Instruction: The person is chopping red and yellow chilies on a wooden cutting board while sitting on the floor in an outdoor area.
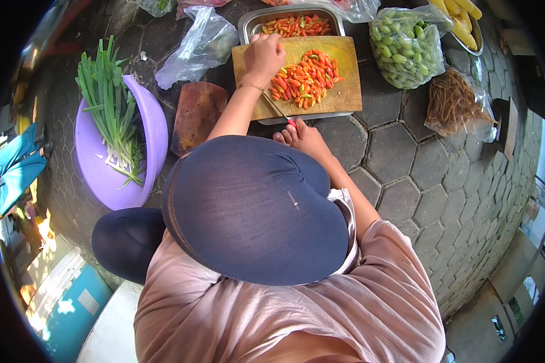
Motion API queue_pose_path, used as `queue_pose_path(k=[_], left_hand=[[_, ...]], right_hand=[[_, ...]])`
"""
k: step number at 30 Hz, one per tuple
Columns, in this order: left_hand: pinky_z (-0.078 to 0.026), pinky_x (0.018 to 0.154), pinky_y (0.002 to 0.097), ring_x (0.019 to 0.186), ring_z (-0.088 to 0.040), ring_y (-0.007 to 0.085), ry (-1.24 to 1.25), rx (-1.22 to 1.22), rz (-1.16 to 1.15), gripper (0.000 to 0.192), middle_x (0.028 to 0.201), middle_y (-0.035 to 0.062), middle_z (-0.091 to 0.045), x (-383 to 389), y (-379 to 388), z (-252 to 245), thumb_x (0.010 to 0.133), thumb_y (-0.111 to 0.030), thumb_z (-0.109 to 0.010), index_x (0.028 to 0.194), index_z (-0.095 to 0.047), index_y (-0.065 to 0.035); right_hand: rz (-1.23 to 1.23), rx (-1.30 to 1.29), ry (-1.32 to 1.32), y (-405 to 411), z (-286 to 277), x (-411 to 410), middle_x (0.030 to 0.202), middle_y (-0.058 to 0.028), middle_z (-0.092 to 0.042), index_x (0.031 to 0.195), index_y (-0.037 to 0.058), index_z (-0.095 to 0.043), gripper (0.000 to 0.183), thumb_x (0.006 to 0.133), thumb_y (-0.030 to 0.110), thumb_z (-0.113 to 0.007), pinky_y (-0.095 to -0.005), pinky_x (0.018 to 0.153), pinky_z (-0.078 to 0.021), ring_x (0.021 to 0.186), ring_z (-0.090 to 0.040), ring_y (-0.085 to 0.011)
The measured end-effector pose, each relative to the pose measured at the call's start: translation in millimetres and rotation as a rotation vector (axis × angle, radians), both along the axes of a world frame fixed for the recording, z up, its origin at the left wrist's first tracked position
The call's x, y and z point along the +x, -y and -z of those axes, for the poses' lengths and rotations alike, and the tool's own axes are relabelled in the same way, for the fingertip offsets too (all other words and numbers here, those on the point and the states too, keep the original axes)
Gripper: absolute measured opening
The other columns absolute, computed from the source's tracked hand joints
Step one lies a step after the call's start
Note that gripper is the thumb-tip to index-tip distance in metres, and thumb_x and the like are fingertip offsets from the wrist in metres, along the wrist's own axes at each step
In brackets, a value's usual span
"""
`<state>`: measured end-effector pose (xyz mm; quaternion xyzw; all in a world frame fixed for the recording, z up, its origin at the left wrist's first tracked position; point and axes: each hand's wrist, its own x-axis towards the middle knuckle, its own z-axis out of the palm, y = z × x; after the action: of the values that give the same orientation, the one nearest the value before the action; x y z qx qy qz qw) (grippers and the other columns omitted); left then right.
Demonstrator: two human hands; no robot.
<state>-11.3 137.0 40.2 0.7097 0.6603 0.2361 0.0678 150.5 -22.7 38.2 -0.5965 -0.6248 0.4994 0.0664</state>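
My left hand [264, 56] is over the upper left of a yellowed wooden cutting board [352, 90], at the near rim of a steel tray [245, 22] of small chillies [302, 26]. A bit of red shows at its fingers, probably a chilli. Beside it on the board lies a pile of small red and orange chillies [306, 79]. My right hand [297, 131], below the board's near edge, holds a knife by its red handle [292, 123]; the narrow blade [274, 105] points up-left over the board. The fingers partly hide the handle.
At left, a purple basin [159, 122] holds spring onions [104, 90], near a reddish-brown block [199, 113]. Plastic bags [204, 43] lie behind. On the right are a bag of green fruit or vegetables [404, 50], a bag of brown strips [456, 104] and a bowl of yellow produce [463, 27]. Hexagonal pavers form the ground.
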Motion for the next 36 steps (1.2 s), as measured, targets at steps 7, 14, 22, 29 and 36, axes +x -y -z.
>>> queue_pose_path(k=[7,14,22,29,36], left_hand=[[-0.048,0.070,0.0394,0.077,-0.059,0.0277,0.144,0.154,-0.132,0.016,0.075,0.0058,-0.063,-34,55,1,0.076,-0.014,-0.063,0.091,-0.068,-0.0104],[-0.047,0.061,0.0408,0.071,-0.057,0.0290,0.187,0.143,-0.288,0.012,0.070,0.0065,-0.061,-7,115,11,0.069,-0.016,-0.070,0.071,-0.059,-0.0112],[-0.049,0.070,0.0362,0.079,-0.060,0.0277,0.225,0.149,-0.239,0.008,0.081,0.0058,-0.066,4,139,26,0.070,-0.011,-0.071,0.076,-0.066,-0.0077],[-0.049,0.074,0.0347,0.082,-0.060,0.0262,0.271,0.166,-0.188,0.008,0.087,0.0060,-0.068,2,143,30,0.073,-0.007,-0.069,0.081,-0.069,-0.0059],[-0.048,0.072,0.0339,0.079,-0.060,0.0260,0.341,0.181,-0.171,0.005,0.084,0.0053,-0.068,0,141,35,0.074,-0.007,-0.069,0.078,-0.069,-0.0053]], right_hand=[[0.071,-0.001,-0.047,-3,0,1,0.082,-0.0295,-0.062,0.095,0.0000,-0.051,0.037,0.096,0.037,-0.044,-0.0517,0.072,-0.0461,0.084,-0.060,-0.0470],[0.089,0.034,-0.026,1,3,4,0.082,-0.0302,-0.062,0.093,0.0003,-0.050,0.036,0.096,0.036,-0.044,-0.0518,0.071,-0.0464,0.082,-0.060,-0.0472],[0.086,0.133,0.022,3,2,-10,0.080,-0.0298,-0.062,0.094,0.0006,-0.050,0.036,0.096,0.035,-0.043,-0.0533,0.070,-0.0472,0.080,-0.060,-0.0474],[0.033,0.114,0.080,-4,2,-14,0.078,-0.0293,-0.062,0.094,0.0001,-0.051,0.036,0.096,0.035,-0.043,-0.0547,0.069,-0.0473,0.080,-0.060,-0.0473],[0.011,0.047,0.154,-9,-5,-25,0.083,-0.0310,-0.063,0.096,-0.0028,-0.051,0.040,0.084,0.034,-0.060,-0.0525,0.074,-0.0493,0.084,-0.062,-0.0474]])
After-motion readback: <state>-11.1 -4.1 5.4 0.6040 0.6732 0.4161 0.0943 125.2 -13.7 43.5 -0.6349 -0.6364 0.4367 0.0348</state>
